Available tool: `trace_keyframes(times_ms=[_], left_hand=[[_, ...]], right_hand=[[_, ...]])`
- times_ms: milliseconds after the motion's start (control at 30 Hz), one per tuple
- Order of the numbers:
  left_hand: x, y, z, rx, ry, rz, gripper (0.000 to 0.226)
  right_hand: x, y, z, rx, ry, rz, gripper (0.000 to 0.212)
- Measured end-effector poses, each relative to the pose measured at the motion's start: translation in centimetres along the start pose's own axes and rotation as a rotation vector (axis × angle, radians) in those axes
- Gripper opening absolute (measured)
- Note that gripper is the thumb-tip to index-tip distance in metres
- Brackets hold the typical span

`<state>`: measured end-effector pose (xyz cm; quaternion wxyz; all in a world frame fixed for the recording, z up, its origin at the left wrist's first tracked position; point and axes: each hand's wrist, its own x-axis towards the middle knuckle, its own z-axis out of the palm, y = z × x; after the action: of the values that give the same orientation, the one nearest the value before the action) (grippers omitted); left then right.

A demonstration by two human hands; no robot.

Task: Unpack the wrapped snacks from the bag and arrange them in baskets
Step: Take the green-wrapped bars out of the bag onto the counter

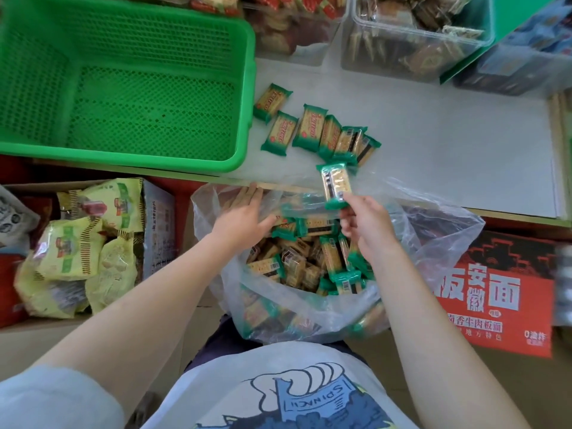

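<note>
A clear plastic bag (433, 243) sits in front of my lap, full of green-ended wrapped cracker packs (297, 267). My right hand (368, 224) is above the bag's mouth and pinches one wrapped pack (335, 185), lifted upright near the table's edge. My left hand (241, 218) lies flat with fingers spread on the bag's left rim, by the table edge. Several more packs (312, 131) lie in a loose row on the white table (448, 150). The green mesh basket (244, 88) stands at the left on the table, with nothing inside.
Clear bins of other snacks (411, 41) line the table's far side. A cardboard box with yellow snack bags (77, 246) is on the floor to the left. A red printed carton (501, 295) stands at the right.
</note>
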<state>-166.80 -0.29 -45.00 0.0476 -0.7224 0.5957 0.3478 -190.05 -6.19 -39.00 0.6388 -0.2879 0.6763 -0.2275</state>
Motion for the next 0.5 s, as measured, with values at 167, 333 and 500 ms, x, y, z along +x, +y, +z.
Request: trace_keyframes(times_ms=[167, 333, 500], left_hand=[[0.0, -0.2, 0.0, 0.001, 0.02, 0.006, 0.078], [-0.1, -0.3, 0.5, -0.031, 0.004, -0.018, 0.078], [-0.1, -0.3, 0.8, -0.028, 0.034, 0.002, 0.079]], right_hand=[[3.6, -4.2, 4.4, 0.024, -0.052, -0.054, 0.02], [4.6, -4.1, 5.3, -0.012, -0.007, -0.04, 0.029], [1.1, 0.6, 3.8, -0.271, -0.12, -0.023, 0.017]])
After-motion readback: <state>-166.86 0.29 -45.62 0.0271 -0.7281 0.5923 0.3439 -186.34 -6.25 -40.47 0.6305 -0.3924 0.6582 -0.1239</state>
